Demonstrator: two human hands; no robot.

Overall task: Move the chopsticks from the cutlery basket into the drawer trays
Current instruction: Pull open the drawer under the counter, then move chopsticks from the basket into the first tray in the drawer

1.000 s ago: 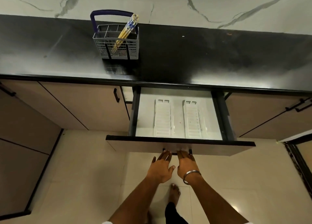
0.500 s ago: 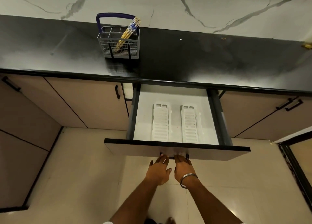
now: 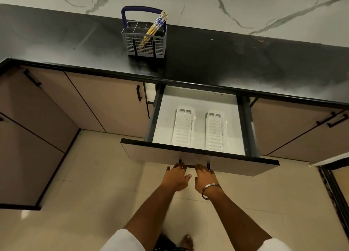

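Note:
A grey wire cutlery basket (image 3: pixel 145 46) with a blue handle stands on the black countertop, near the back wall. Several yellow chopsticks with blue-patterned tops (image 3: pixel 153 30) lean in it toward the right. Below the counter a drawer (image 3: pixel 200 157) is pulled out. Two white slotted trays, the left tray (image 3: pixel 182 127) and the right tray (image 3: pixel 215 130), lie side by side in it with nothing in them. My left hand (image 3: pixel 176 177) and my right hand (image 3: pixel 204 178) both have their fingers on the drawer's black handle (image 3: pixel 190 166).
The black countertop (image 3: pixel 236 61) runs under a white marble wall. Beige cabinet doors with black handles flank the drawer. A tall cabinet block juts out at the left (image 3: pixel 28 137). A light tiled floor (image 3: pixel 85 203) lies below, with my foot visible at the bottom.
The drawer has slid further out toward me with both hands on its handle. The view has shifted, so the basket appears more to the right.

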